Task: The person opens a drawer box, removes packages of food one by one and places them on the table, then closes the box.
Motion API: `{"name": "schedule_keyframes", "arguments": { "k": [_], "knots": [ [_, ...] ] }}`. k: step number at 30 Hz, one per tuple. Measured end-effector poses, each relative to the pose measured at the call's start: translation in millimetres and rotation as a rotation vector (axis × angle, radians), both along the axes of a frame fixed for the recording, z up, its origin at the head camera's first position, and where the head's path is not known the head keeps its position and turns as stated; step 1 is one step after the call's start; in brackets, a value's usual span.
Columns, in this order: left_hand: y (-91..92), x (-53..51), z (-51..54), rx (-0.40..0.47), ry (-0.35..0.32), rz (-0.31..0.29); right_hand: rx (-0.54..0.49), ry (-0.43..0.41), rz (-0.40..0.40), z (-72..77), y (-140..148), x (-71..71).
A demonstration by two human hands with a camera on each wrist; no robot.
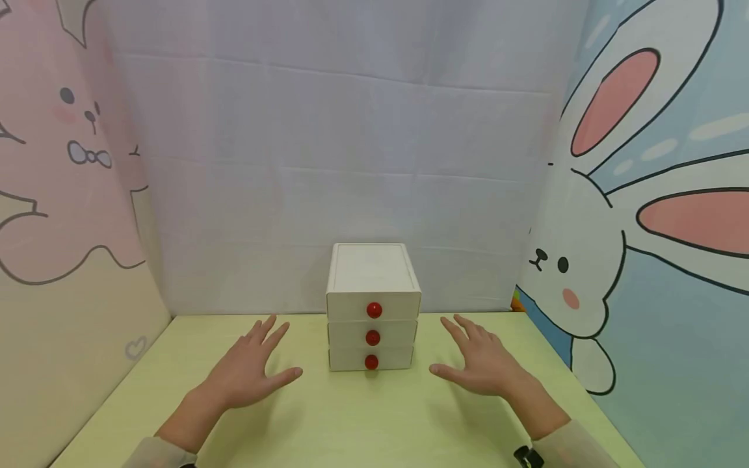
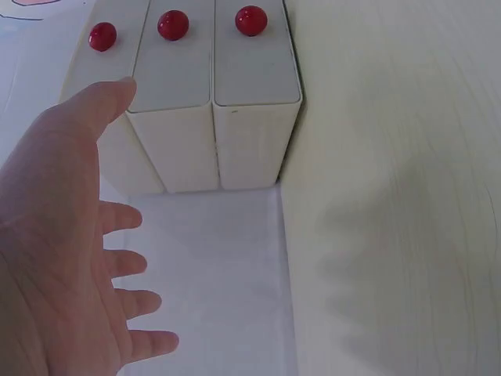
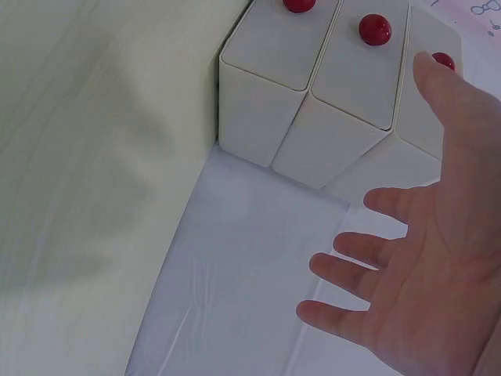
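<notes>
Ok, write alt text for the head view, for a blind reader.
A person's left hand and right hand, fingers spread, hover either side of a white three-drawer cabinet with red knobs on a pale green table. White cloth hangs behind; cartoon animals decorate both sides.

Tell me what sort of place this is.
Probably a small staged tabletop booth, though its surroundings are hidden: a pale yellow-green table backed by a creased white backdrop, a cartoon rabbit wall at one side, and a white drawer unit placed centrally.
</notes>
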State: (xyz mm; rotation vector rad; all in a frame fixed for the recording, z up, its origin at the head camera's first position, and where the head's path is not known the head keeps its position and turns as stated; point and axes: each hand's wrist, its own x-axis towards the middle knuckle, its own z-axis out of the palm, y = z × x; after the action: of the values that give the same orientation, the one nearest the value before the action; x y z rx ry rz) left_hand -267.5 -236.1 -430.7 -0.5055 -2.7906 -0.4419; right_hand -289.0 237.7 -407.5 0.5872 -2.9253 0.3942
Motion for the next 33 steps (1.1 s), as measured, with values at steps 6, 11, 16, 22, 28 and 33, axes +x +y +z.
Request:
{"name": "schedule_keyframes", "arguments": {
  "k": [6, 11, 16, 22, 28, 33],
  "knots": [
    [-0.9, -4.5, 2.1, 0.038, 0.03, -0.012, -0.017, 0.0, 0.0, 2.9, -3.3, 0.8],
    [0.8, -10.2, 6.7, 0.1, 0.036, -0.018, -0.038, 0.01, -0.013, 4.2, -5.8, 0.7],
    [6.0, -15.6, 19.3, 0.148, 0.014, -0.024, -0.064, 0.027, 0.001, 6.9, -9.6, 1.5],
    [12.6, -28.0, 37.1, 0.183, -0.016, -0.036, -0.096, 0.051, 0.041, 16.5, -19.1, 7.0],
    [22.8, -45.1, 58.2, 0.227, -0.031, -0.066, -0.142, 0.095, 0.083, 22.3, -30.3, 7.2],
    [36.4, -62.9, 78.7, 0.276, -0.049, -0.103, -0.166, 0.157, 0.122, 25.4, -41.9, 6.7]
  ]
}}
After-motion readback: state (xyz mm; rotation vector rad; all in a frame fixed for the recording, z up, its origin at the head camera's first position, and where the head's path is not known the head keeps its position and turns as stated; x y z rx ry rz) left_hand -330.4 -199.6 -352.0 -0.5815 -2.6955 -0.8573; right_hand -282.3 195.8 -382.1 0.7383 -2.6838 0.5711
